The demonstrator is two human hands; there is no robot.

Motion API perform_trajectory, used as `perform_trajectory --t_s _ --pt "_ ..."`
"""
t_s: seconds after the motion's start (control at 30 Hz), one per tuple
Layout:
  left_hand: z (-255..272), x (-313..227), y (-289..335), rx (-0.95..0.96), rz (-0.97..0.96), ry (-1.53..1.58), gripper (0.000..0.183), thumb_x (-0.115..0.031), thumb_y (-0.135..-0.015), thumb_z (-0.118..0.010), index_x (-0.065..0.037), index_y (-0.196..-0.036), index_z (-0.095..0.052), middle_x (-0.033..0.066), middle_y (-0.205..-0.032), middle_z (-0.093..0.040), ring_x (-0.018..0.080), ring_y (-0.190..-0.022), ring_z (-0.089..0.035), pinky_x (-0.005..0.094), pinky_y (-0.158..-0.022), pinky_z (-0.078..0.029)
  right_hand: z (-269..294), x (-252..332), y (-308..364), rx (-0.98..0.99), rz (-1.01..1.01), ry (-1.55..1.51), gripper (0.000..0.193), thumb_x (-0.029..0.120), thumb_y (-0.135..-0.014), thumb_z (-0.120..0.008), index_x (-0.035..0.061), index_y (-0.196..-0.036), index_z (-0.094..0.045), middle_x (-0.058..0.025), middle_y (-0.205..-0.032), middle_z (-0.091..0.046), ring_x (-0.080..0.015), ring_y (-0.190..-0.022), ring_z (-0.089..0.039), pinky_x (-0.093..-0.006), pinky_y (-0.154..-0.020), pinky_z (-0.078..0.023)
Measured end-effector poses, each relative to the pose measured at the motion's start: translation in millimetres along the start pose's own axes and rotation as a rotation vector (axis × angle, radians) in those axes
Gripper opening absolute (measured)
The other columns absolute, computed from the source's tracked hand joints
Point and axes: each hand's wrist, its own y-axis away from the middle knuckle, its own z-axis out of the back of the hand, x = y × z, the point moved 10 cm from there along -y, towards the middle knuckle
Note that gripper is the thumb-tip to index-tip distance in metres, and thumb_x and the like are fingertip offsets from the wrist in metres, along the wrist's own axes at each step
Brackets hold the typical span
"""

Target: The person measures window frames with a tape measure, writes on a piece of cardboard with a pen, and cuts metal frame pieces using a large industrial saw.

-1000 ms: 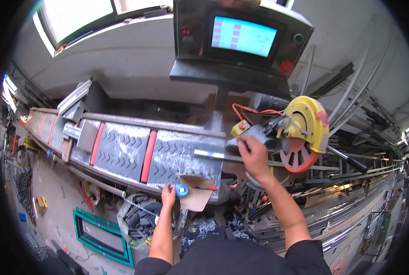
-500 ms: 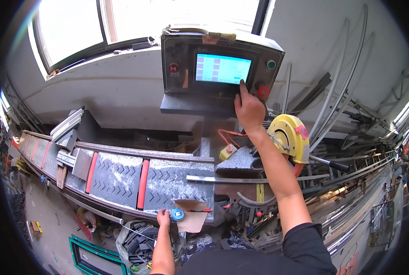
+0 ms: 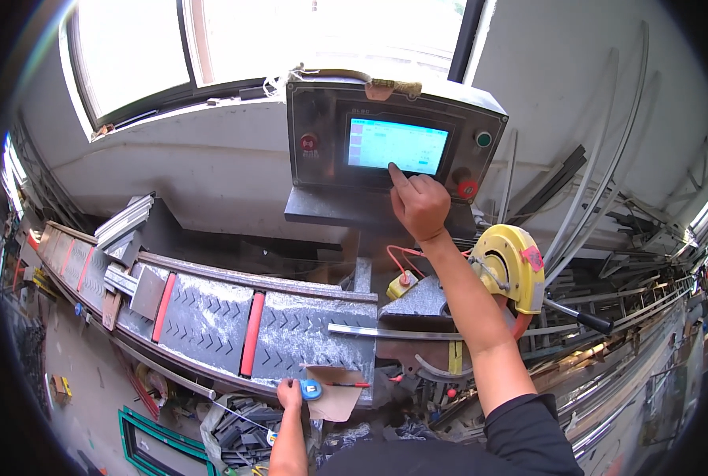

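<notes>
My right hand [image 3: 422, 208] is raised to the control panel [image 3: 316, 181], holding nothing. Its index finger is stretched out to the lower edge of the lit touchscreen [image 3: 397, 143], while the other fingers are curled in. Lower down, my left hand [image 3: 289, 393] is closed at the side of a blue tape measure [image 3: 311, 389] by the machine bed's front edge; its fingertips are small and partly hidden. Beside the tape measure lie a torn piece of cardboard [image 3: 335, 406] and a red-and-black pen [image 3: 352, 385].
The dusty bed [image 3: 290, 325] with red strips [image 3: 252, 333] runs off to the left. A metal profile [image 3: 393, 332] extends toward the yellow saw guard [image 3: 511, 258] beside my right forearm. Metal lengths [image 3: 608, 357] are piled at right; a green frame [image 3: 167, 444] lies at lower left.
My right index finger has moved from the screen's lower right corner to its lower middle. The display shows a different page. My left hand stays at the tape measure; the whole view has shifted slightly.
</notes>
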Motion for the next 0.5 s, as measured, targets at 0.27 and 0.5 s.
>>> perform_trajectory --t_s 0.27,0.5 --pt "4 3 3 -0.041 0.055 -0.026 0.027 -0.023 -0.073 -0.057 0.001 -0.083 -0.065 0.0198 -0.084 -0.063 0.0342 -0.082 -0.060 0.0409 -0.076 -0.045 -13 -4 -1 0.073 -0.054 0.027 0.043 0.004 -0.065 -0.063 0.0099 -0.108 -0.063 -0.0048 -0.057 -0.050 -0.0196 -0.052 -0.051 -0.0309 -0.049 -0.043" --pt "6 -7 7 -0.023 0.075 -0.089 0.027 -0.024 -0.073 -0.057 0.000 -0.082 -0.065 0.0195 -0.082 -0.063 0.0344 -0.081 -0.059 0.0420 -0.075 -0.045 -19 7 -3 0.115 0.029 0.047 0.056 0.007 -0.068 -0.061 0.0111 -0.123 -0.052 -0.0034 -0.057 -0.051 -0.0185 -0.052 -0.052 -0.0302 -0.048 -0.043"
